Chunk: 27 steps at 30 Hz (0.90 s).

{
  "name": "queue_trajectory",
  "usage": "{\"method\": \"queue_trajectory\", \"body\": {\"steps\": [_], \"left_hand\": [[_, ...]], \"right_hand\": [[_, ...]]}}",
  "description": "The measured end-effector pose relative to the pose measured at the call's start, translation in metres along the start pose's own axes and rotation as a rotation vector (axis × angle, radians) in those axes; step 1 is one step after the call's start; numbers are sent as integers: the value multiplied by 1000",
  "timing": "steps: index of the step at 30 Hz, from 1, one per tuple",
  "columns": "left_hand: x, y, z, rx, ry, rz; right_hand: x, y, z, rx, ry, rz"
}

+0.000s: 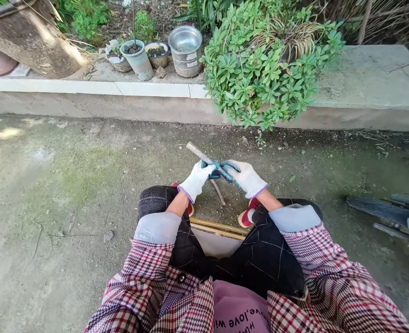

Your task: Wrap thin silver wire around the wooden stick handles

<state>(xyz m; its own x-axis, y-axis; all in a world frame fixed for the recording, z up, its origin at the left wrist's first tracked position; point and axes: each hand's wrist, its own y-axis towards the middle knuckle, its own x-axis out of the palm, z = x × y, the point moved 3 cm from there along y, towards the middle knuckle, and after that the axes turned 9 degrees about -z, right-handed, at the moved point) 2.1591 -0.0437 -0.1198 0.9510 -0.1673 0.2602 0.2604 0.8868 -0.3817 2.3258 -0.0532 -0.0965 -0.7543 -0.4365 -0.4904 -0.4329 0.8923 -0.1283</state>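
A wooden stick (193,149) slants between my hands, its bare end pointing up and to the left. Grey, wire-like coils (206,159) run round its middle part. White gloves with green palms cover both hands. My left hand (201,177) is closed round the stick just past the coils. Close beside it, my right hand (245,176) grips the stick's lower right part. Below the left fingers a thinner brown stick (218,192) slants downward; whether it joins the first one is hidden. Fingers cover the middle of the held stick.
A low ledge (149,89) runs across the back. On it stand a metal pot (186,51), a pale planter (137,59) and a leafy bush (256,78). A dark object with a blue part (381,210) lies at right. Dry twigs (39,236) litter the ground at left.
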Motion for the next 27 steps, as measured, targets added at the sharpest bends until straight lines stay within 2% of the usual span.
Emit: {"method": "queue_trajectory", "body": {"steps": [3,7,12,14,17,20,23,25,27], "left_hand": [[-1,-1,1,4,-61,30],[-1,-6,0,24,-113,59],[-8,-3,-5,-19,-168,100],[-15,-1,-3,-10,-175,146],[-25,-1,4,7,-167,177],[-22,-7,13,-29,-120,94],[-7,-18,15,-87,-22,-37],[5,-25,13,-114,45,-105],[12,-31,11,-123,137,-156]], "right_hand": [[-7,4,6,43,-1,77],[-3,5,5,35,25,-2],[7,1,-2,-5,40,-68],[14,0,0,-13,149,-107],[18,2,13,81,489,-110],[7,9,29,157,584,16],[-5,17,34,123,546,112],[-5,19,29,91,512,89],[2,16,23,86,474,-35]]}}
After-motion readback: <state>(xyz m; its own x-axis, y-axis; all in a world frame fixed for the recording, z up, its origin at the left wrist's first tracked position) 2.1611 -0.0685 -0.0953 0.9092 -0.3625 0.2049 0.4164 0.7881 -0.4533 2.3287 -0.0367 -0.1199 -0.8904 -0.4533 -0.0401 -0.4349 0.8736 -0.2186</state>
